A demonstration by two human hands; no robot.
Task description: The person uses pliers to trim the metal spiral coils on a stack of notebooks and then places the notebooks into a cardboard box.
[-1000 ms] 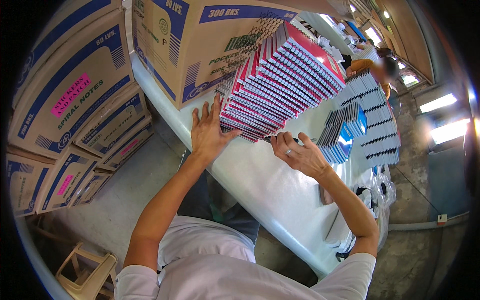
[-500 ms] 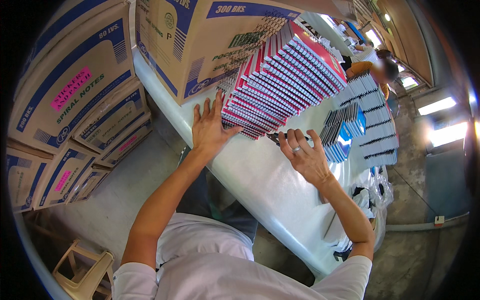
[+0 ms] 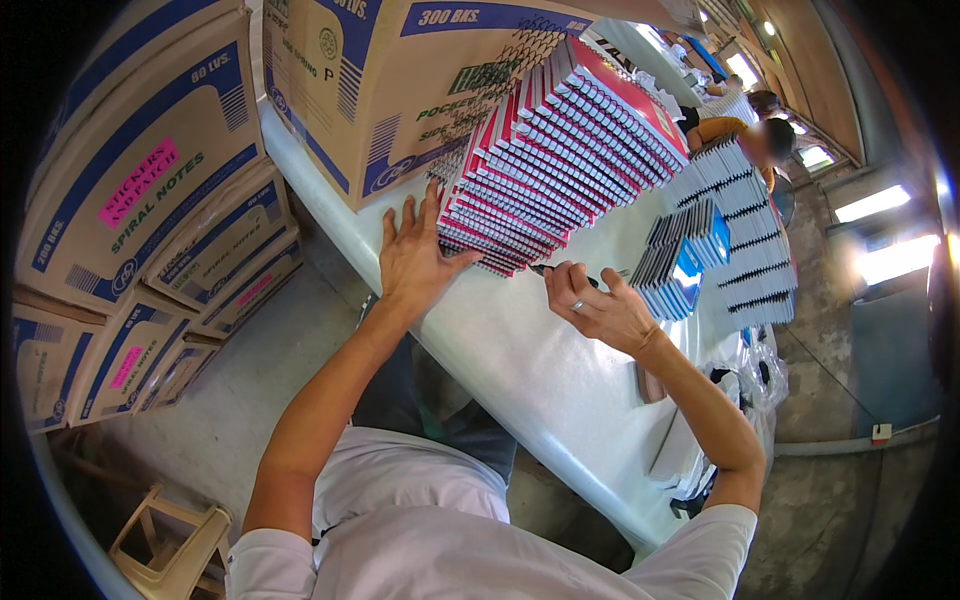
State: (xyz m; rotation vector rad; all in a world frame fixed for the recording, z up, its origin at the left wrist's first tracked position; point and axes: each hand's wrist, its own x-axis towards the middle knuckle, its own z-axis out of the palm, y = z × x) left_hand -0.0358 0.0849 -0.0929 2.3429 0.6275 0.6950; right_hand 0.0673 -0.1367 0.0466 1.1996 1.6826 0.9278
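A tall stack of red spiral notebooks (image 3: pixel 560 160), their wire coils facing me, stands on the table. My left hand (image 3: pixel 415 255) rests against its lower left side, fingers spread and thumb along the bottom edge. In my right hand (image 3: pixel 598 308) is a slim black hand tool (image 3: pixel 541 269), pinched between thumb and fingers. Its tip points at the stack's lower corner; whether it touches is too small to tell. The rest of the tool is partly hidden by my fingers, so its exact kind is unclear.
A large carton (image 3: pixel 400 100) stands behind the stack. More cartons (image 3: pixel 140 170) are piled at left. Small blue notebooks (image 3: pixel 680 260) and tall white piles of spiral-bound books (image 3: pixel 755 235) stand to the right on the pale table (image 3: pixel 520 360). Another person (image 3: pixel 770 142) is beyond; a stool (image 3: pixel 170 540) is lower left.
My right hand has shifted slightly down and its fingers have drawn closer together around the black tool. My left hand stays against the stack.
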